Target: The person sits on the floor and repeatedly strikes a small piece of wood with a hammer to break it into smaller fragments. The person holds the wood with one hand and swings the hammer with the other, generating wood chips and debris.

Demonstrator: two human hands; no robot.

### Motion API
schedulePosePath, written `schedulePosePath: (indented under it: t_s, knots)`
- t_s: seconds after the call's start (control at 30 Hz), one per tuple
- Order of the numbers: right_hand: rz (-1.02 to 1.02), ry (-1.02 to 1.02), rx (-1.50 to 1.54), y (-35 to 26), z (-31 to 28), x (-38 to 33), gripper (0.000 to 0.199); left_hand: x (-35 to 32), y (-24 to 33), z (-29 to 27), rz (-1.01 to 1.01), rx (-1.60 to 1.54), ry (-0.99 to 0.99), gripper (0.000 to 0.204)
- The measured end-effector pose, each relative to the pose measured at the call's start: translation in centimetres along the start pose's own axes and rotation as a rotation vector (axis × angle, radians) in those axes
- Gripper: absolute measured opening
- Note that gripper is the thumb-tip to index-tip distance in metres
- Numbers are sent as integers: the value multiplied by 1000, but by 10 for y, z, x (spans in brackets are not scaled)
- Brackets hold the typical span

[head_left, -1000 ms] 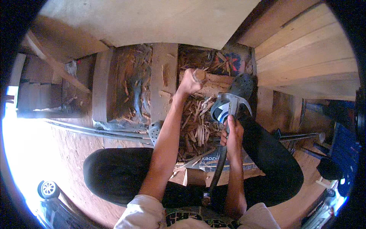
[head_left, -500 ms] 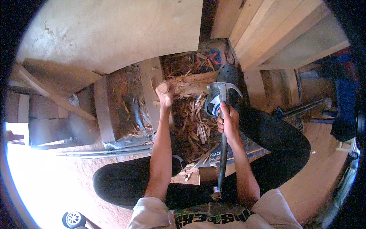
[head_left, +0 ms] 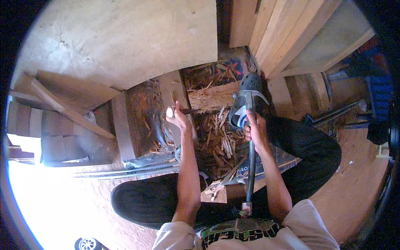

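Note:
My left hand (head_left: 181,121) is closed around a short piece of wood (head_left: 170,112), whose pale cut end faces left. My right hand (head_left: 257,131) grips a hammer-like tool (head_left: 251,171) near its head, with the dark handle pointing back toward my lap. The curved metal head of this tool lies over my dark perforated clog (head_left: 250,82). A thick split log (head_left: 214,96) lies crosswise between the hands, its right end by the clog. Splintered wood chips (head_left: 225,139) cover the ground in front of me.
A large plywood panel (head_left: 125,37) overhangs at the far left. Wooden beams (head_left: 283,37) lean at the far right. Metal rods (head_left: 341,112) lie to the right, near a blue crate (head_left: 382,98). A small wheel (head_left: 88,243) shows at the lower left.
My left hand has drawn back from the log toward me with the wood piece. My right hand and the tool stay almost in place. The view has shifted slightly.

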State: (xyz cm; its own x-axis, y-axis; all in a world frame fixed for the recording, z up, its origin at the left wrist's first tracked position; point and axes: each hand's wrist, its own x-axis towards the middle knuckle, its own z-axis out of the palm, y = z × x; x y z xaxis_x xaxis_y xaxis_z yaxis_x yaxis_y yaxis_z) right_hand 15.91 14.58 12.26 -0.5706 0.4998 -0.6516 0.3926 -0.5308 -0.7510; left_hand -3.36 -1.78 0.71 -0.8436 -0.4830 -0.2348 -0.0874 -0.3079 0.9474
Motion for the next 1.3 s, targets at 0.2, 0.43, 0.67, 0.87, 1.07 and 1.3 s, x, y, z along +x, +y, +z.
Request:
schedulePosePath:
  t_s: [0.2,0.43,0.67,0.87,1.07,1.3]
  knots:
    - [-55,-19,32,1,-5,-6,42,-14,-2,7,138,194,-150,30]
    - [-113,-15,24,-6,-9,-13,42,-53,-31,-6,270,191,-748,20]
    - [-149,-69,57,-14,-9,-33,42,-24,-57,-8,637,954,-1290,56]
    - [-189,-28,105,-20,-20,-36,41,-41,-22,-40,630,947,-1369,64]
    - [-171,0,110,-17,-36,-26,48,-51,-38,-66,743,1057,-1356,68]
    - [-191,-21,98,-13,-38,-22,45,-50,-73,-88,1081,1315,-1349,57]
